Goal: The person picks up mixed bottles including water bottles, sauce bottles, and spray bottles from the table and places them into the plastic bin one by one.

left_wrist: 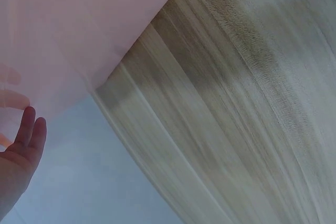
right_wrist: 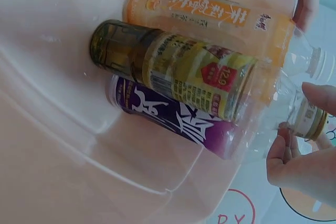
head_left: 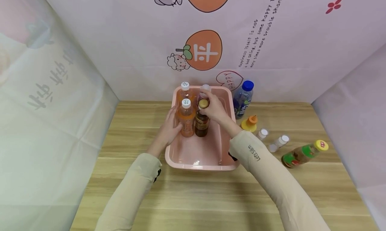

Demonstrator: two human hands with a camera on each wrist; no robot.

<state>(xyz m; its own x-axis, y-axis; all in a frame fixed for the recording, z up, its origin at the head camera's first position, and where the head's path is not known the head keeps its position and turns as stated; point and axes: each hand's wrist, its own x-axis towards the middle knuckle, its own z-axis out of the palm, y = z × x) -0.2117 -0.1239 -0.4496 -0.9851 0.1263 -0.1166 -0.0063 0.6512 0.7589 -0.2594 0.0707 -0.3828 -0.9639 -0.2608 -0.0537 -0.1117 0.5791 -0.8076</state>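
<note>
Inside the pink basin (head_left: 199,166) stand several bottles, grouped toward its back left. My right hand (head_left: 215,108) grips the brown-liquid bottle (head_left: 201,125) at the neck, just below its gold cap (right_wrist: 316,121); its printed label faces the right wrist view. Close beside it stands an orange drink bottle (head_left: 187,126) with a white cap. My left hand (head_left: 169,128) lies at the basin's left rim, fingers extended near that bottle; the left wrist view shows some of its fingers through the basin wall. Behind are another orange bottle (head_left: 185,94) and a purple-labelled bottle (right_wrist: 173,119), partly hidden.
Right of the basin stand a blue-capped bottle (head_left: 242,100), a yellow squeeze bottle (head_left: 249,124) with an orange tip, small white-capped containers (head_left: 281,141) and a yellow-capped bottle (head_left: 303,154) with a green label. A printed cloth wall (head_left: 135,56) rises behind the wooden table (head_left: 193,197).
</note>
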